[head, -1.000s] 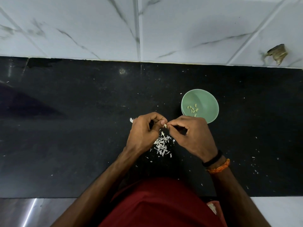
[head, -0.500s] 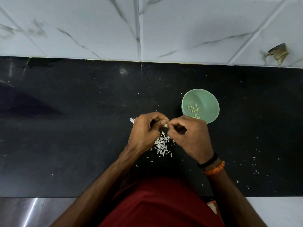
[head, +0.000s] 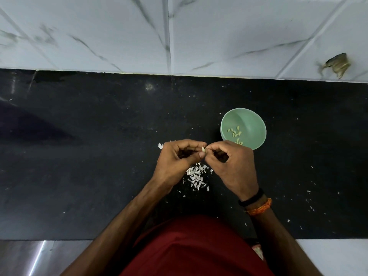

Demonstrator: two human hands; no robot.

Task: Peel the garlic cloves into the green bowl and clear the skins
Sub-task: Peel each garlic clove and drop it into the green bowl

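Note:
A small pale garlic clove (head: 203,149) is pinched between the fingertips of both hands above the black counter (head: 99,156). My left hand (head: 177,160) holds it from the left with curled fingers and thumb. My right hand (head: 231,166) pinches it from the right. A green bowl (head: 256,124) sits just beyond my right hand with several peeled cloves (head: 235,133) inside. A heap of white skins (head: 197,176) lies on the counter under and between my hands.
White marble-pattern wall tiles (head: 119,36) rise behind the counter, with a brown mark (head: 337,64) at the right. Scattered skin flecks (head: 310,204) dot the counter's right side. One skin piece (head: 160,145) lies left of my left hand. The counter's front edge is near my body.
Both hands stay together over the skins, shifting only slightly. The clove now shows more plainly between the fingertips.

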